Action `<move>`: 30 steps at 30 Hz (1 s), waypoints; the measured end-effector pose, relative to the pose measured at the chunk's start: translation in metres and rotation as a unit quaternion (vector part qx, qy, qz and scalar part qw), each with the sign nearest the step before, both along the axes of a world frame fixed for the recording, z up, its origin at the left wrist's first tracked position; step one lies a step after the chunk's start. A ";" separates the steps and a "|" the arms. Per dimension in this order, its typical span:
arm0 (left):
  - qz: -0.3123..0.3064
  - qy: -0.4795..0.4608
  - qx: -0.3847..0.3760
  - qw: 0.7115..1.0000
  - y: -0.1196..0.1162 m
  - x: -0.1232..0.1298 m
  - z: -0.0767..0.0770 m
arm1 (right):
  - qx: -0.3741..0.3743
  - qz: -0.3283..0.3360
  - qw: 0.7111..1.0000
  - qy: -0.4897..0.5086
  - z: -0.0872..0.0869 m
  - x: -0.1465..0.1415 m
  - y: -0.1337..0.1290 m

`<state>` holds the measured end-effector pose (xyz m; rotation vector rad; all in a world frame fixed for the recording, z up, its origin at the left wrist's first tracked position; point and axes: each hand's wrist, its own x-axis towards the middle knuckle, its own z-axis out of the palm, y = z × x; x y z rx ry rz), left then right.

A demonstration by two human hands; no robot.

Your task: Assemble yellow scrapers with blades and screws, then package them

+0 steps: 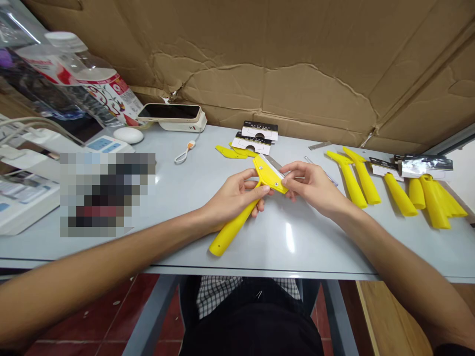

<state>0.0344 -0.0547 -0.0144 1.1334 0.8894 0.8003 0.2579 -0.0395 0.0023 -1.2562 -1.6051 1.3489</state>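
Observation:
A yellow scraper is held tilted above the table, its handle pointing down toward me. My left hand wraps round its neck, thumb on top. At the head, my right hand pinches the right end, by a metal blade along the far edge. Two screws show on the yellow face. Just beyond the head lie yellow plastic plates and two black-and-white cards. The right fingertips are partly hidden behind the scraper.
Several yellow scrapers and handles lie at the right, some with cards. A loose blade and a pen lie beyond my right hand. A phone, a bottle and a power strip stand at the left. Cardboard walls the back.

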 end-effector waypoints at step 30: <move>-0.014 0.373 0.449 0.812 -0.003 -0.020 0.005 | 0.008 -0.002 0.999 0.035 -0.003 -0.003 -0.004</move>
